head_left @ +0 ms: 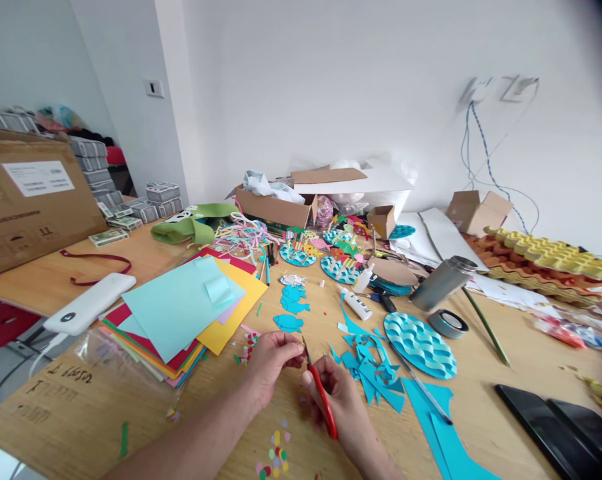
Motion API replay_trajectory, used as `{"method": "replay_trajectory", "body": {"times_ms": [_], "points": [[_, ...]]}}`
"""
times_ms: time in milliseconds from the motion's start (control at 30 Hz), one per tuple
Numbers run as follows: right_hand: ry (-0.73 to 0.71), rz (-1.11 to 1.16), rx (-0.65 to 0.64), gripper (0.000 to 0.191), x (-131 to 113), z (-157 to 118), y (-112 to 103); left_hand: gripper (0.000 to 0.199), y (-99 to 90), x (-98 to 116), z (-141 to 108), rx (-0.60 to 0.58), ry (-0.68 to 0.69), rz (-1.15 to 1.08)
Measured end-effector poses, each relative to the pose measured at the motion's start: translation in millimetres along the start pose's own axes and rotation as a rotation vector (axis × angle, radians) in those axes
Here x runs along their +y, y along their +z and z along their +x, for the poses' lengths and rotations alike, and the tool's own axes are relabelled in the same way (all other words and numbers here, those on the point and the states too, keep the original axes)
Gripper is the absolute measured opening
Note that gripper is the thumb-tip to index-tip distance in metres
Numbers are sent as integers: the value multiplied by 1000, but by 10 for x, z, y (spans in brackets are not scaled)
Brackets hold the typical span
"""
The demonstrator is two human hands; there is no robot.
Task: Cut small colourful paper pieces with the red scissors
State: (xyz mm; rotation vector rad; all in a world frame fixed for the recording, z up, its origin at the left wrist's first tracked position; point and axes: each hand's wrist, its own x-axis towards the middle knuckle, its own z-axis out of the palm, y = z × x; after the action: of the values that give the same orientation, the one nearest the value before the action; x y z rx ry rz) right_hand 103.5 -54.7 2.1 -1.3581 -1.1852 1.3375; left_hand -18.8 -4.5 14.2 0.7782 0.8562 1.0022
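Observation:
My right hand (338, 397) grips a pair of red-handled scissors (322, 393), their blades pointing up and away from me. Beside the blade tips, my left hand (273, 360) is closed in a pinch; whatever its fingertips hold is too small or hidden to name. Beyond my hands lie blue paper fish (288, 323) on the wooden table (221, 427). Blue paper scraps (373, 373) are heaped right of the scissors. Small coloured paper dots (275, 457) are scattered nearest me, and more dots (247, 347) lie left of my left hand.
Coloured paper sheets (171, 313) are stacked at left, by a white power bank (91, 303). To the right are a wavy blue oval (421, 343), a pen (425, 393), a tilted steel flask (443, 283), its lid (448, 323), and a glue bottle (357, 304). Egg trays (545, 267) stand far right.

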Motion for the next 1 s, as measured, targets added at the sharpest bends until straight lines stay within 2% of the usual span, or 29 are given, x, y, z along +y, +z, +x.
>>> {"method": "replay_trajectory", "body": {"times_ms": [1000], "points": [[2,44,-14,38,17,-15,8,8,-13,-25,12,-8,9,0]]}}
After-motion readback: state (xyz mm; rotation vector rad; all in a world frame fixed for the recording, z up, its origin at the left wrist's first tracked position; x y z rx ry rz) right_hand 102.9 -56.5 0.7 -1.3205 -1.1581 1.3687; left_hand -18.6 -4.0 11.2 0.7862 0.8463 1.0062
